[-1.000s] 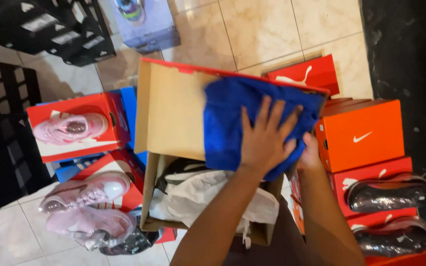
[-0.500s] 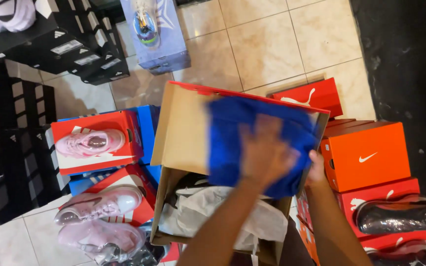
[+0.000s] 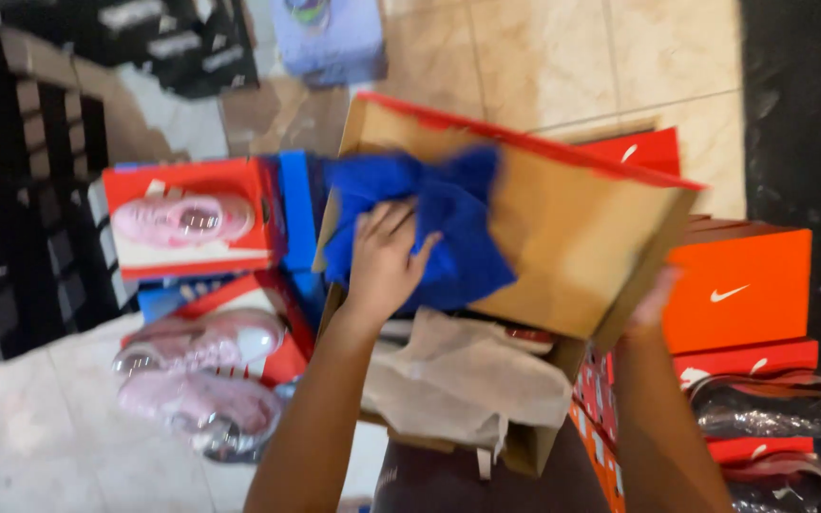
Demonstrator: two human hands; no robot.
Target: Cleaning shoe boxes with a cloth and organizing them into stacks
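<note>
An open cardboard shoe box (image 3: 448, 432) with crumpled wrapping paper (image 3: 458, 375) inside sits in front of me. Its lid (image 3: 572, 247), brown inside with a red edge, is raised and tilted. My left hand (image 3: 382, 261) presses a blue cloth (image 3: 448, 223) against the left part of the lid's inner face. My right hand (image 3: 653, 299) grips the lid's lower right edge from behind; only its fingers show.
Orange box (image 3: 743, 285) and red boxes (image 3: 743, 361) stack at the right, with wrapped dark shoes (image 3: 772, 413). At the left, a red box holds a pink shoe (image 3: 182, 218); plastic-wrapped pink shoes (image 3: 201, 375) lie on the tiled floor. Black crates (image 3: 30, 161) stand far left.
My left hand has swept the blue cloth from the right side of the lid to its left side. The view has shifted a little.
</note>
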